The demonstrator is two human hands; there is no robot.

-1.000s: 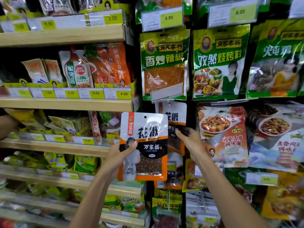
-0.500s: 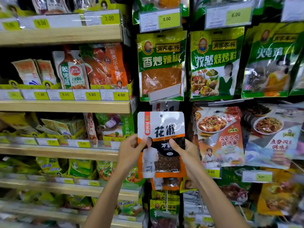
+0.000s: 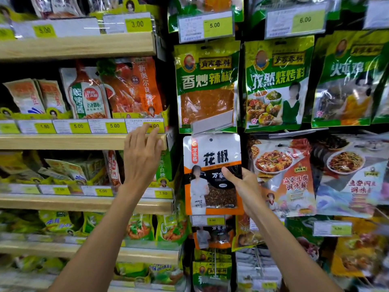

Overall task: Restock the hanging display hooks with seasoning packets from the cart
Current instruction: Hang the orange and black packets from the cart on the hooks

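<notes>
Holds the seasoning packet point(image 3: 207, 159) upright in the right hand point(image 3: 245, 189): thumb pressed across the black front panel, fingers curled behind the packet's right edge. Has it in the hanging column, just below the green chili packet point(image 3: 207, 85), top edge right at the clear tag holder point(image 3: 212, 125); cannot tell whether the hang hole sits on a hook. Shows a second packet point(image 3: 210, 237) of the same kind directly beneath, behind a yellow price tag point(image 3: 210, 220). Has the tofu sauce packet point(image 3: 282, 175) just beside on the right, partly behind the right hand. Holds the left hand point(image 3: 141, 159) to the left of the seasoning packet, apart from it, fingers straight and spread, gripping nothing, fingertips in front of the 4.00 price label point(image 3: 156, 125) on the wooden shelf edge point(image 3: 84, 142).
</notes>
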